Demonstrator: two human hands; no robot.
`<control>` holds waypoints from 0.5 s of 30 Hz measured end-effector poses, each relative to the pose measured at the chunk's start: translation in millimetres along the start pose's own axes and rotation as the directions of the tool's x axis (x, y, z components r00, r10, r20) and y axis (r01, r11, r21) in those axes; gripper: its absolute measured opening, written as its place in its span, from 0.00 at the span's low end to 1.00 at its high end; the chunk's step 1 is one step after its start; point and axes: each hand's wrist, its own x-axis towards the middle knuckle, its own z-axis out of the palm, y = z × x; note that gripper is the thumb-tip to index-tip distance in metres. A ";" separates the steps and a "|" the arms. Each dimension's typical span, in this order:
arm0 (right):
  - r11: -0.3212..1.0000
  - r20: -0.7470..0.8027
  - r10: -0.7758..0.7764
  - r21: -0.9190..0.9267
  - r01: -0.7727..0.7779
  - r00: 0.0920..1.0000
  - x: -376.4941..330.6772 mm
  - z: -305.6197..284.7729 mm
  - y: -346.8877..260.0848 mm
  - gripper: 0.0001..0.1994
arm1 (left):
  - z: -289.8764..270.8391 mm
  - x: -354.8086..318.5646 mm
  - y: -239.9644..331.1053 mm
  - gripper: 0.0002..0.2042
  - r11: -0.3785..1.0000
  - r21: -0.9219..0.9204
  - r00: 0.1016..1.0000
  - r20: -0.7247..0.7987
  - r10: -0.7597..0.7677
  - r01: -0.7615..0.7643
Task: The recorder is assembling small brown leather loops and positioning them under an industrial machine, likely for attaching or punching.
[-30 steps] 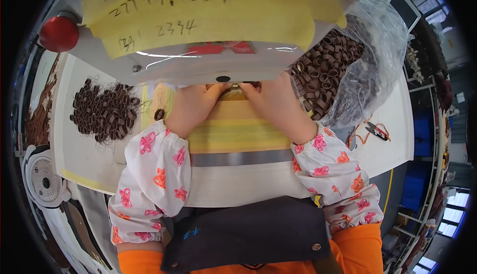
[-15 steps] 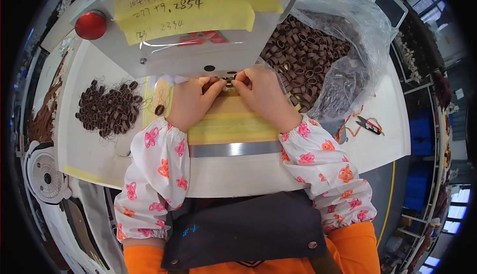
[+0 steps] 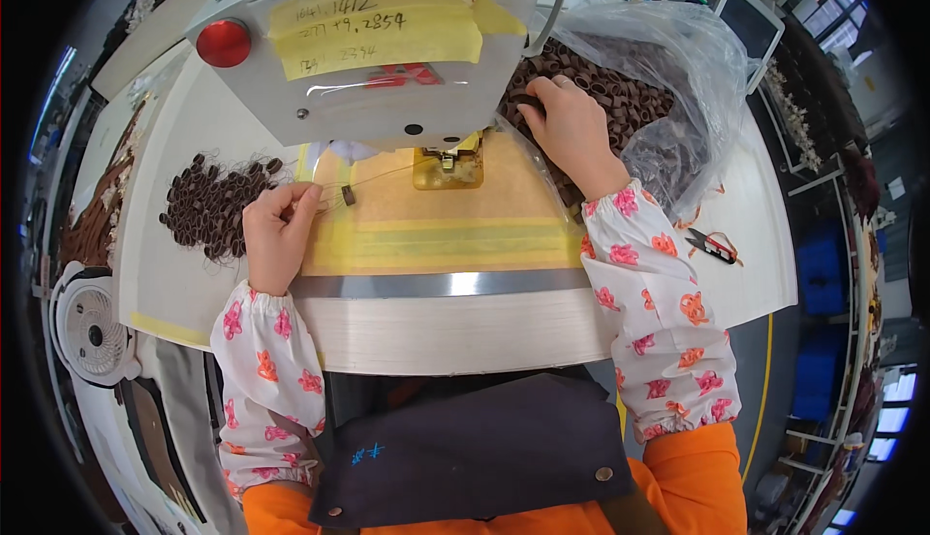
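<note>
1. Brown, short curled pieces are the material in work: a loose pile [image 3: 215,207] lies on the table [image 3: 542,317] at the left, and a larger supply fills the clear plastic bag [image 3: 678,79] at the right.
2. Half a second ago both hands were together under the sewing machine head [image 3: 378,50], at the needle. They have now separated.
3. Left hand [image 3: 276,235]: drawn back to the left, just beside the pile. Its fingers are closed, pinching a thin thread that carries one small brown piece [image 3: 347,196]. The thread runs right toward the needle plate [image 3: 448,169].
4. Right hand [image 3: 572,128]: moved out to the bag, fingers curled down into the brown pieces. Whether it has gripped one cannot be told; the fingertips are buried.
5. Judgement: the sewn piece is off the needle and being pulled toward the finished pile, while a fresh piece is being fetched.
6. Also present: a yellow mat [image 3: 436,235] under the needle, small snips [image 3: 712,244] at the right, a fan [image 3: 92,331] lower left.
</note>
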 end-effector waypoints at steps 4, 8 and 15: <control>0.994 0.058 0.048 -0.105 -0.042 0.997 3.3 9.4 2.4 0.05 | 29.0 1.4 40.7 0.09 0.846 0.243 0.877 0.057 0.477 -0.476; 0.999 -0.015 0.033 -0.041 -0.033 0.999 1.5 6.3 5.1 0.05 | 81.9 1.6 44.6 0.17 0.899 0.100 0.898 0.169 0.407 -0.426; 0.692 0.209 0.126 0.682 -0.237 0.970 -24.9 -9.0 -46.6 0.08 | 92.7 14.7 41.9 0.12 0.969 0.145 0.961 0.222 0.168 -0.203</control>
